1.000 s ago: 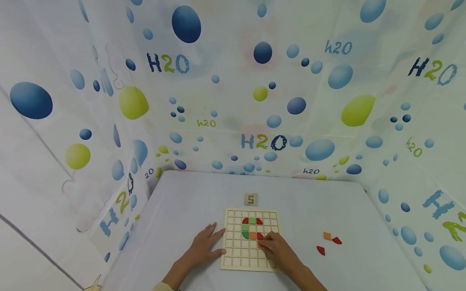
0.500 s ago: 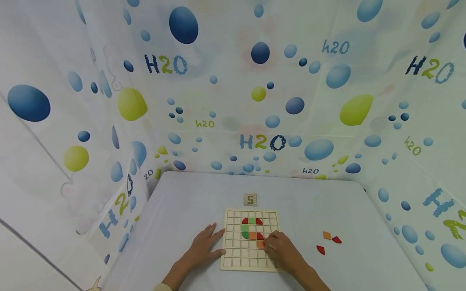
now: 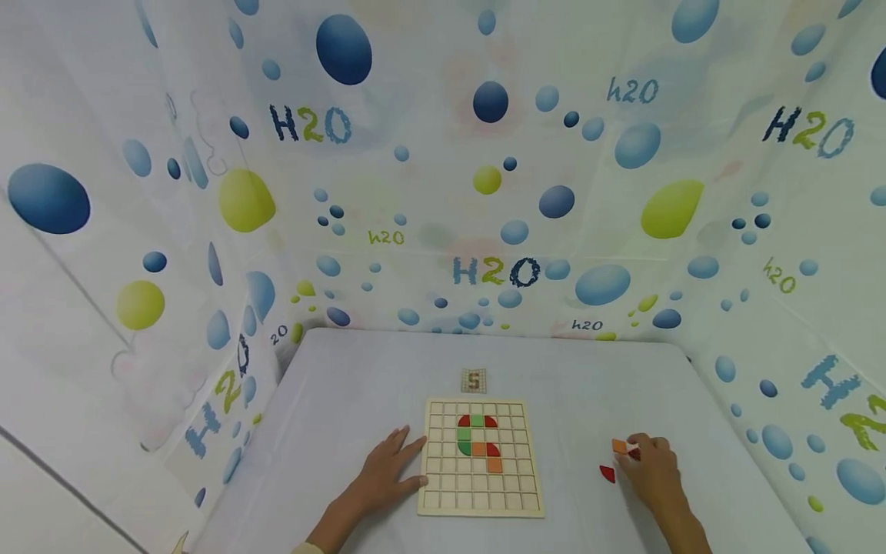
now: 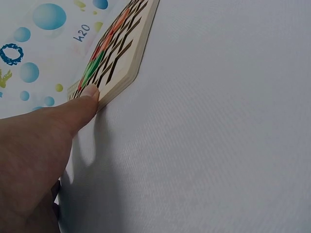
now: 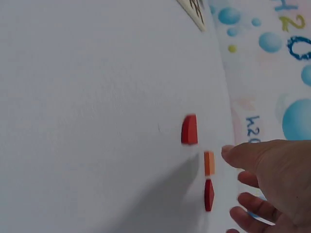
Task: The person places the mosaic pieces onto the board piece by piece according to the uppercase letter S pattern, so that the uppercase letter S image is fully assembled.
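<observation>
Right of the grid board [image 3: 477,482], well apart from it, lie three loose pieces: an orange square [image 3: 619,446], a dark red wedge [image 3: 634,455] just beside it, and a second red wedge [image 3: 607,474] level with the board's near half. They look light, stiff and smooth, perhaps a little slippery; being thin and flat, they are probably best pinched by opposite side edges. Over them is the right hand [image 3: 653,469], thumb and fingers parted with nothing visible between; whether any fingertip touches a piece I cannot tell. At the board's left edge, the left hand [image 3: 381,471] lies with fingers spread wide, its thumb tip touching the rim. Set pieces [image 3: 477,448] sit in the board's cells. Beyond its far edge is a small patterned card [image 3: 474,380]. A broad stretch of white table [image 3: 567,400] separates the board's right edge from the loose pieces.
</observation>
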{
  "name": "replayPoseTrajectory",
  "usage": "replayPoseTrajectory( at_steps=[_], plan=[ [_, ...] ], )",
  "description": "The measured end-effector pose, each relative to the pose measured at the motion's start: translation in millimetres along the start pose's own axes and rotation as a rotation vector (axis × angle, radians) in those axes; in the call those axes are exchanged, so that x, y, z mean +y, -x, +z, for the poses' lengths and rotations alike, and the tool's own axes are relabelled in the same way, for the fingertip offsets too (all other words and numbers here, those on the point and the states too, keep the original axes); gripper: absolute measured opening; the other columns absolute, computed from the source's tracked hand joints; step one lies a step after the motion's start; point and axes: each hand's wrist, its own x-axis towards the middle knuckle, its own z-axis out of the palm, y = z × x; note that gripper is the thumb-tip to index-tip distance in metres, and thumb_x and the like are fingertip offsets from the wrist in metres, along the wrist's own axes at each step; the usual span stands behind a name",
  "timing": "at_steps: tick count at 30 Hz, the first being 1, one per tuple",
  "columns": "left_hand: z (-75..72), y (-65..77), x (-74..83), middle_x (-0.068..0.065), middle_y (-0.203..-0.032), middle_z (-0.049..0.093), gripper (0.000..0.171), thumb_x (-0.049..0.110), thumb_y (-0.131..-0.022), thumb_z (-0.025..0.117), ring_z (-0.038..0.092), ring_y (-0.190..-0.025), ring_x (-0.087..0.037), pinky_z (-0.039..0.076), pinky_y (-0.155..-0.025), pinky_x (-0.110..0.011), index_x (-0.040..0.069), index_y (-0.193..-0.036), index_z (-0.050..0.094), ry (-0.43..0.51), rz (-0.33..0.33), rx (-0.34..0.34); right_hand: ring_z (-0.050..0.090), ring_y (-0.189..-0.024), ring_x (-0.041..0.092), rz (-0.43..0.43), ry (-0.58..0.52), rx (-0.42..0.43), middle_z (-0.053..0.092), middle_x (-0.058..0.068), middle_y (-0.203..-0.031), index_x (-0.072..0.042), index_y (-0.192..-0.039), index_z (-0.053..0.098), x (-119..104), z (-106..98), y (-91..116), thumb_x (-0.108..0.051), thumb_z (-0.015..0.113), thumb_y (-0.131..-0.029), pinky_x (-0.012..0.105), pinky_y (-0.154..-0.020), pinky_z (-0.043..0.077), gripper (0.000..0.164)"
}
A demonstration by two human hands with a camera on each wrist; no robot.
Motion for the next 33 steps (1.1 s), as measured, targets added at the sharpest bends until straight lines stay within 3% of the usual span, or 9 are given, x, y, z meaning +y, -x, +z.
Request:
replayPoseTrajectory(
  at_steps=[3,7,10,16,24,29,33],
  plan=[
    [-0.7,0.8,0.7,-0.023,-0.169,0.033,0.076,0.059,-0.097,0.069,0.027,-0.157,-0.047,0.026,-0.123,-0.071,0.019,-0.158,0.05,-0.003,-0.001,0.009,0.053,-0.105,0.06,0.136,0.05,-0.029,0.048,0.044,-0.121,0.01,-0.127,0.055,17,-12,-2,-0.027,0.077,-0.095,0.068,-0.076,0.053,0.054],
    [-1.0,1.8,0.9,-0.024,-0.169,0.032,0.075,0.057,-0.097,0.069,0.027,-0.157,-0.048,0.025,-0.123,-0.071,0.019,-0.158,0.05,0.004,-0.002,0.009,0.057,-0.091,0.049,0.212,0.074,-0.141,0.053,0.037,-0.107,0.01,-0.122,0.055,32,-14,-3,-0.034,0.076,-0.096,0.06,-0.071,0.053,0.055],
    [-1.0,2.2,0.9,-0.024,-0.17,0.032,0.075,0.057,-0.097,0.069,0.027,-0.157,-0.049,0.024,-0.123,-0.071,0.019,-0.159,0.049,0.009,0.0,0.007,0.056,-0.085,0.041,0.214,0.077,-0.185,0.054,0.03,-0.1,0.008,-0.117,0.056,37,-9,-6,-0.031,0.073,-0.099,0.053,-0.069,0.051,0.046],
    [0.3,1.6,-0.5,-0.022,-0.17,0.032,0.075,0.058,-0.097,0.069,0.027,-0.158,-0.047,0.025,-0.122,-0.071,0.02,-0.159,0.049,0.007,0.001,0.013,0.055,-0.085,0.039,0.204,0.064,-0.162,0.054,0.027,-0.098,0.006,-0.112,0.058,38,-4,-10,-0.016,0.069,-0.101,0.051,-0.068,0.049,0.027],
    [2.5,2.3,-2.8,-0.025,-0.169,0.033,0.076,0.059,-0.097,0.069,0.028,-0.156,-0.049,0.026,-0.121,-0.072,0.018,-0.158,0.05,0.01,0.01,0.011,0.055,-0.083,0.04,0.175,0.048,-0.173,0.053,0.027,-0.097,0.006,-0.118,0.054,35,-4,-9,-0.04,0.071,-0.099,0.055,-0.068,0.049,0.052],
    [0.7,3.0,-2.3,-0.025,-0.169,0.033,0.075,0.058,-0.097,0.069,0.028,-0.156,-0.049,0.026,-0.121,-0.073,0.018,-0.158,0.05,0.009,0.009,0.021,0.054,-0.085,0.043,0.188,0.049,-0.148,0.051,0.025,-0.095,0.004,-0.119,0.052,25,3,-17,-0.031,0.07,-0.102,0.065,-0.072,0.047,0.043],
    [1.0,3.2,-0.8,-0.025,-0.168,0.033,0.075,0.056,-0.097,0.07,0.028,-0.156,-0.049,0.027,-0.121,-0.072,0.017,-0.158,0.05,0.012,0.015,0.016,0.055,-0.086,0.045,0.178,0.021,-0.129,0.052,0.027,-0.097,0.005,-0.119,0.053,18,4,-17,-0.02,0.066,-0.102,0.062,-0.069,0.047,0.032]
  ],
)
